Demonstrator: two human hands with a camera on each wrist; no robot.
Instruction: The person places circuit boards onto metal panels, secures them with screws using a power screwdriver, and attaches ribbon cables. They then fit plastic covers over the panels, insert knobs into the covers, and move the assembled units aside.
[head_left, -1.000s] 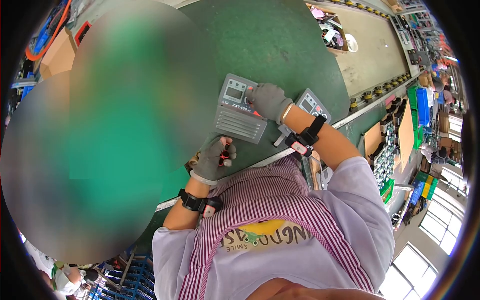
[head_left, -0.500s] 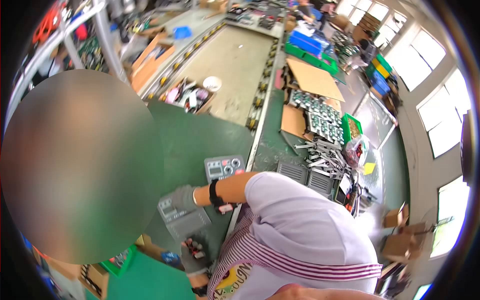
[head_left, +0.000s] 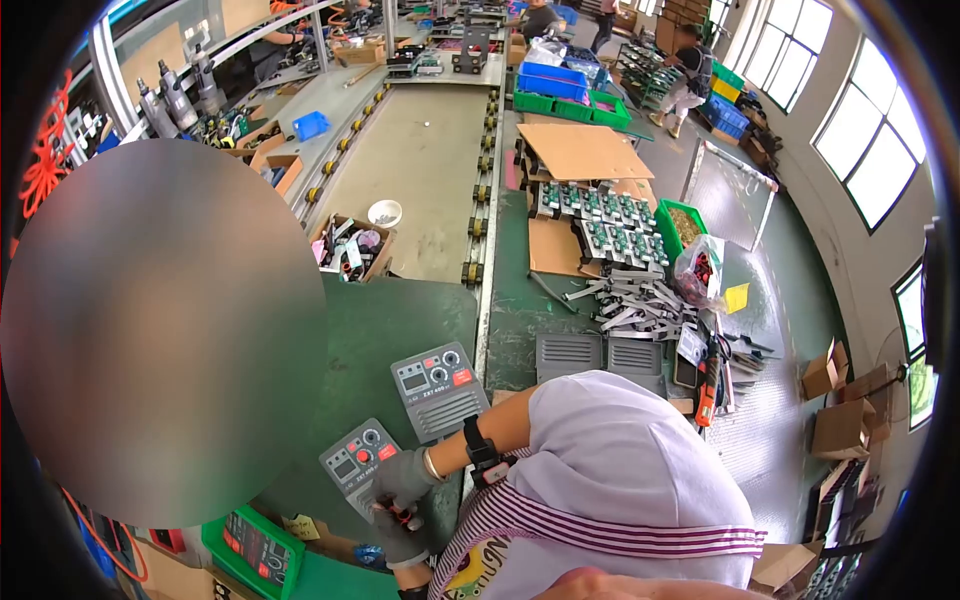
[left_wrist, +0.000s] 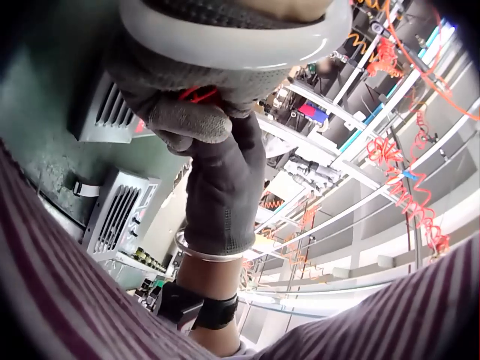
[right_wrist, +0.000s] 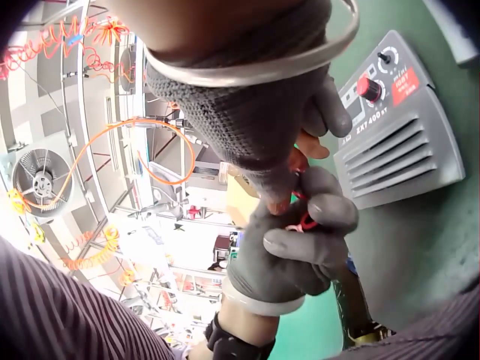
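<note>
My gloved left hand curls its fingers around several small red-and-black knobs in its palm, in front of the body. The gloved right hand reaches over it, fingertips in among the knobs; I cannot tell whether it pinches one. Just beyond both hands lies a grey machine front panel marked ZX7 400, with vent slots. A red knob sits on this panel, and a bare shaft sticks up near its top corner. Beside it lies a second such panel with black knobs on its dials.
A green bin holding a similar panel stands at the left. To the right are slotted grey panels, a heap of metal brackets and rows of circuit boards. A box of scraps lies beyond the green table.
The right hand has left the nearer panel's dial area and come back to the left hand, uncovering the red knob there. The head view has swung toward the right side of the room.
</note>
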